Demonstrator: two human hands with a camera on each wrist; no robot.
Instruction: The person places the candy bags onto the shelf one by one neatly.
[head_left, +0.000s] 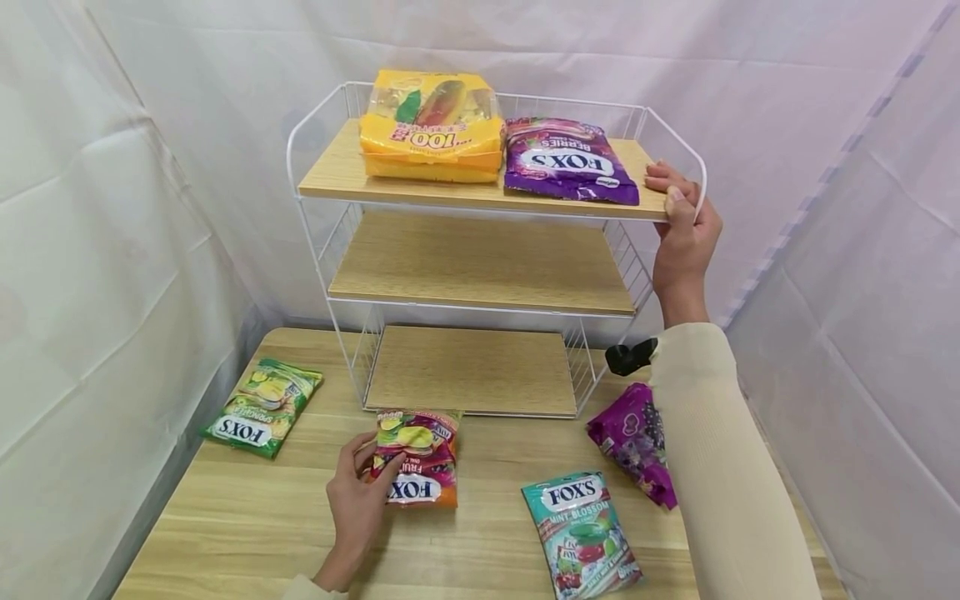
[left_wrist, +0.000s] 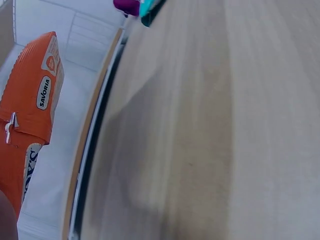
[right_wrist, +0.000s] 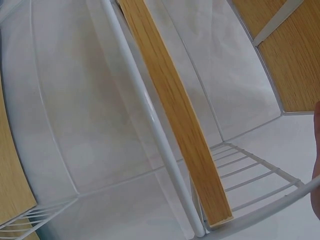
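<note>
My left hand [head_left: 357, 498] grips an orange and red Fox's fruit candy bag [head_left: 431, 465] by its left side, in front of the rack's lowest shelf. In the left wrist view the bag's orange bottom [left_wrist: 37, 100] appears raised above the table. My right hand [head_left: 684, 242] holds the top right corner of a white wire rack [head_left: 702, 179], thumb on the front edge and fingers over the wooden top shelf [head_left: 330, 171]. Next to those fingers lies a purple Fox's berries bag [head_left: 570, 162]. Only a sliver of the right hand [right_wrist: 316, 165] shows in the right wrist view.
A yellow mango candy bag [head_left: 431, 129] sits on the top shelf. Below are a middle shelf [head_left: 480, 258] and a bottom shelf [head_left: 472, 371]. On the table [head_left: 247, 533] lie a green bag [head_left: 262, 408], a teal mint bag [head_left: 583, 537] and a purple bag [head_left: 633, 442], partly behind my right sleeve.
</note>
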